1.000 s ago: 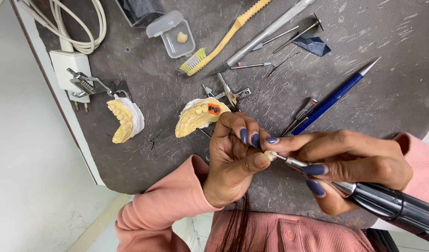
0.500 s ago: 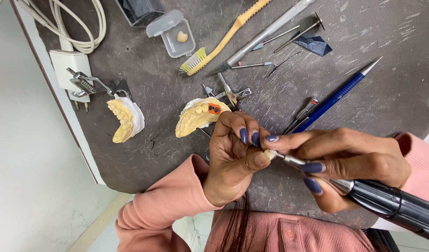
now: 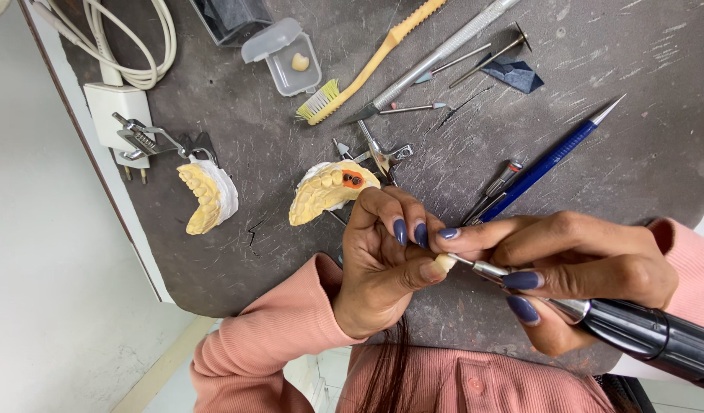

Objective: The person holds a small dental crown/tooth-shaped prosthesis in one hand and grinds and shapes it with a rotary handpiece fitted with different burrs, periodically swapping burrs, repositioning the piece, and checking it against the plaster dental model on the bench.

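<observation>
Clutter on the dark grey worktop (image 3: pixel 635 61)

Two yellow plaster tooth casts (image 3: pixel 205 197) (image 3: pixel 329 191) lie apart; near them are a yellow toothbrush (image 3: pixel 367 61), a small clear box (image 3: pixel 287 57) holding a tooth-shaped piece, a blue pen-like tool (image 3: pixel 547 162), thin metal instruments (image 3: pixel 436 57), a white plug (image 3: pixel 118 111) and a coiled cable (image 3: pixel 138 46).

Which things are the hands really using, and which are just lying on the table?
In use:
left hand pinching a small tooth-coloured piece
right hand holding a black rotary handpiece, its tip at the piece

Lying about:
two yellow dental casts
yellow toothbrush
blue pen-like tool
small clear box
white cable
</observation>
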The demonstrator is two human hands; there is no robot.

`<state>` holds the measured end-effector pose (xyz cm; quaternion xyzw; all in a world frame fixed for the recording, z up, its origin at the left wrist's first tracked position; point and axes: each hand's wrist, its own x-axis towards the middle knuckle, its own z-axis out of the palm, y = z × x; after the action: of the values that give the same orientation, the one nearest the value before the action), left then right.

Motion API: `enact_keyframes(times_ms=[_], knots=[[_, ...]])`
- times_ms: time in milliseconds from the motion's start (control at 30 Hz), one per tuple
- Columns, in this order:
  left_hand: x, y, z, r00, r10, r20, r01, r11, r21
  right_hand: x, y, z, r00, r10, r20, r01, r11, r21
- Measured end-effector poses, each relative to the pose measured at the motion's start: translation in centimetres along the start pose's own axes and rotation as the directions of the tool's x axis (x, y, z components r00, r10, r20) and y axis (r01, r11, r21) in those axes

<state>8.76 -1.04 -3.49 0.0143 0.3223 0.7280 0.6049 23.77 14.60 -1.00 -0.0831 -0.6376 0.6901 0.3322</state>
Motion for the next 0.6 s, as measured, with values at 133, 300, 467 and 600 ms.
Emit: enact_keyframes(times_ms=[133, 300, 467, 600], knots=[[0.00, -0.09, -0.06, 1.000, 0.007, 0.006, -0.007, 1.000, 0.012, -0.18, -0.17, 0.01, 0.998, 0.067, 0.012, -0.067, 0.998, -0.003], [0.01, -0.18, -0.27, 1.000, 0.016, -0.006, -0.016, 1.000, 0.008, -0.49, 0.16, 0.58, 0.999, 0.009, -0.044, -0.011, 0.999, -0.036], [0.06, -0.25, -0.24, 1.000, 0.019, -0.010, -0.019, 1.000, 0.022, -0.57, -0.07, 0.95, 0.996, 0.063, -0.067, -0.061, 0.998, 0.025], [0.23, -0.02, 0.10, 1.000, 0.010, 0.000, -0.010, 1.000, -0.018, -0.34, -0.13, 0.36, 0.995, 0.056, -0.087, -0.052, 0.998, 0.043]])
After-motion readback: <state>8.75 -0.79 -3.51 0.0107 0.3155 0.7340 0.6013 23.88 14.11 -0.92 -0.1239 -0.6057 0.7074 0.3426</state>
